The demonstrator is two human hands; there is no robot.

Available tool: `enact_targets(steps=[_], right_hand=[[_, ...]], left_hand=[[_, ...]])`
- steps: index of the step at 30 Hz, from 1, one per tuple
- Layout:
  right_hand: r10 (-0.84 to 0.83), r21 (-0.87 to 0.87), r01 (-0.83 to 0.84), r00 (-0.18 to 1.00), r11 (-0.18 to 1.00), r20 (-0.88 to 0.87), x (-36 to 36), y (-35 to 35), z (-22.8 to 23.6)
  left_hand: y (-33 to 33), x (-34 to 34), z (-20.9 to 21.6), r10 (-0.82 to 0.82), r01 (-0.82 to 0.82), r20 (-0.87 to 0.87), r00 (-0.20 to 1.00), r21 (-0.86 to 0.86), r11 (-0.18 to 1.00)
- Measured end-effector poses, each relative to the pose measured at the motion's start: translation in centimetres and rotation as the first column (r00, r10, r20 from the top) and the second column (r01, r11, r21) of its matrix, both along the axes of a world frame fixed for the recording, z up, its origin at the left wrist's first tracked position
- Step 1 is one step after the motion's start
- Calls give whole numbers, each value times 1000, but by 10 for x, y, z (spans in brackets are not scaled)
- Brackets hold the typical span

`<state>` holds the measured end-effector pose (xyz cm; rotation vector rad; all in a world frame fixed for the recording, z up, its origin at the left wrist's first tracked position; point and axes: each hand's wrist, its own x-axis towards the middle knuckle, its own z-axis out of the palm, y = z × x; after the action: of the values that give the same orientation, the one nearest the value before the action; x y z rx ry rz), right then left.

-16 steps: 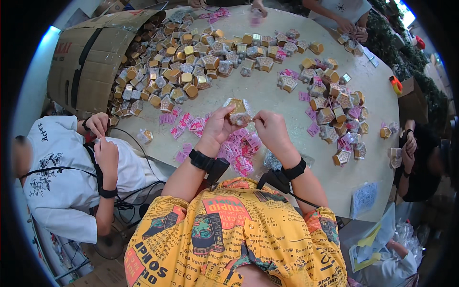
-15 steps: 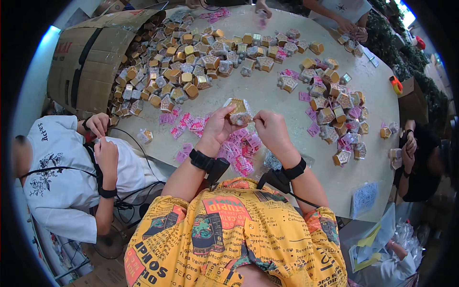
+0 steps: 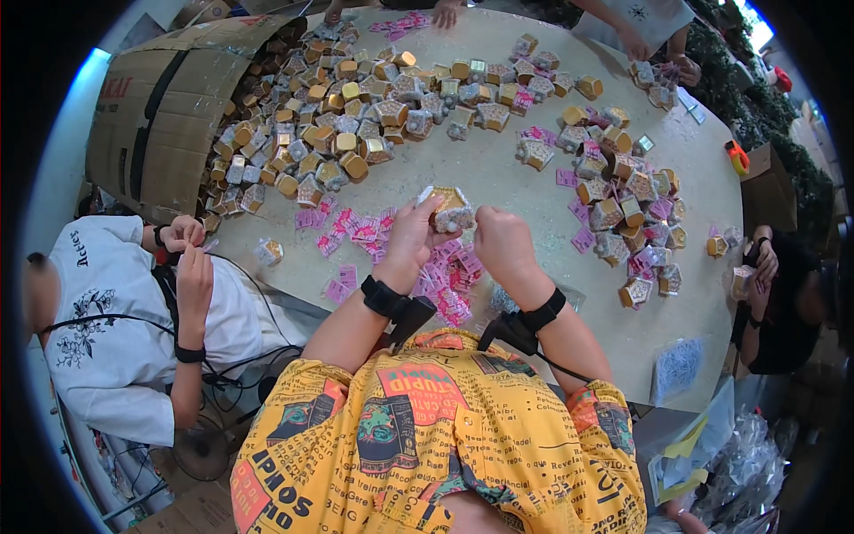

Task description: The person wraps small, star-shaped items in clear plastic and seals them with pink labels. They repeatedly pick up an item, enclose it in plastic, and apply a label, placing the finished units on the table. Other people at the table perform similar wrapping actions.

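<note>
Since the earlier frames, we record one gold-and-white ornament (image 3: pixel 452 214) turned slightly in our left hand (image 3: pixel 411 233), which closes round its near left side above the desk (image 3: pixel 614 351); our right hand (image 3: pixel 504 240), fingers curled in narrow, now sits a little farther from it, and a co-worker's hand (image 3: pixel 447 12) at the far edge has shifted leftward. We count: ornament in hand, one; wrapped ornament apart at left (image 3: pixel 269 253), one; cardboard box (image 3: pixel 151 133) on its side, one; orange-and-black tool (image 3: pixel 737 157), one; clear bag of pale pieces (image 3: pixel 678 369), one; large heaps of ornaments, two, at left (image 3: pixel 350 92) and right (image 3: pixel 633 211), each overlapping too much for a sure tally; pink cards (image 3: pixel 449 278), many, likewise uncounted. Hard to make out: whether our right fingertips pinch anything, we cannot tell. Partly hidden: the cards, behind our left wrist. Cut off: the far co-worker, by the upper edge.
</note>
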<state>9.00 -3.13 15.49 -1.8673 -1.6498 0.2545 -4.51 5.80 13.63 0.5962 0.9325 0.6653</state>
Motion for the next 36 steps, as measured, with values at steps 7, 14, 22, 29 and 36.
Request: enact_targets(steps=[7,14,22,29,36], right_hand=[[13,-22,-13,1000,1000,14,2,-1,-5],[-33,11,36,980,999,-197,8,2,-14],[-45,3,49,928,999,-371,18,4,-8],[-23,6,27,941,1000,-338,16,4,-5],[19,17,-15,976,1000,-218,15,4,-3]], left_hand=[[-4,4,2,13,-12,-73,997,14,1000],[2,2,1,-37,37,-36,999,-4,999],[15,-10,13,-173,173,6,985,4,985],[16,-10,13,-165,168,-117,979,15,986],[14,-9,9,-134,136,-120,984,8,991]])
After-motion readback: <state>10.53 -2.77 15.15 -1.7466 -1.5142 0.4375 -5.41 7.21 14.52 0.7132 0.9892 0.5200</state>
